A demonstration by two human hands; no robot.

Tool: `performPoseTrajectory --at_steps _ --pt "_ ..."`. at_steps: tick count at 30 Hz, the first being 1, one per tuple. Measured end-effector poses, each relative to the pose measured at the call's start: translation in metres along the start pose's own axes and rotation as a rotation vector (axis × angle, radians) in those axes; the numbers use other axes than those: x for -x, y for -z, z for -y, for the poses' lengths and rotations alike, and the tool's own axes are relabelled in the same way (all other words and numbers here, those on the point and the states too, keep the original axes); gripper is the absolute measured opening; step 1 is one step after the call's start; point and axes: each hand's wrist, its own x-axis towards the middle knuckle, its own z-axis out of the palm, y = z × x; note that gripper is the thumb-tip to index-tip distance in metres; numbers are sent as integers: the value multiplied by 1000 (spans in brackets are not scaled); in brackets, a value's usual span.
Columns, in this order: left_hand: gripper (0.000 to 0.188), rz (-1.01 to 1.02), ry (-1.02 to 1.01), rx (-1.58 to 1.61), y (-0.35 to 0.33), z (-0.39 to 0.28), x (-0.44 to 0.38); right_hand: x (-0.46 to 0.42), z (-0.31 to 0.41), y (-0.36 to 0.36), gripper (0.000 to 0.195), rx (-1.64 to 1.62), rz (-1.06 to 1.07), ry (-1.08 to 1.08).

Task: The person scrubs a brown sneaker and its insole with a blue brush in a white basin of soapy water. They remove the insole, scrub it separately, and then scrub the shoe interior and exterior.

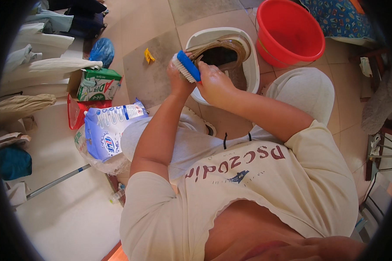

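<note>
A blue scrubbing brush (pixel 188 67) with white bristles and a red end is gripped in my right hand (pixel 217 83). Its bristles face my left hand (pixel 178 76), which looks wet and is partly hidden behind the brush. The left fingers close around the near edge of a wet brown item (pixel 243 45), possibly a bag, with banded edges and a dark opening. This item lies in a white plastic basin (pixel 255 73) on the floor, just beyond my hands. What exactly the left fingers pinch is hidden by the brush.
A red bucket (pixel 274 53) stands right of the basin. At the left are a laundry detergent bag (pixel 111 130), a green box (pixel 99 84), a blue plastic bag (pixel 102 52) and hanging clothes (pixel 49 70). A yellow scrap (pixel 149 56) lies on the tiled floor (pixel 150 19).
</note>
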Motion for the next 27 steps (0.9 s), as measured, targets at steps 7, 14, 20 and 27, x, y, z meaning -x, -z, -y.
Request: performPoseTrajectory --at_steps 7,14,20,27 --pt "30 -15 6 -31 -4 4 3 3 -4 -7 53 12 -67 62" --pt "36 121 161 -15 2 8 9 -10 -9 6 40 16 -99 51" --pt "56 114 96 -195 8 12 4 -52 -48 72 34 118 -310 -147" --pt "60 222 102 -309 15 15 4 -49 -70 81 52 400 -186 -79"
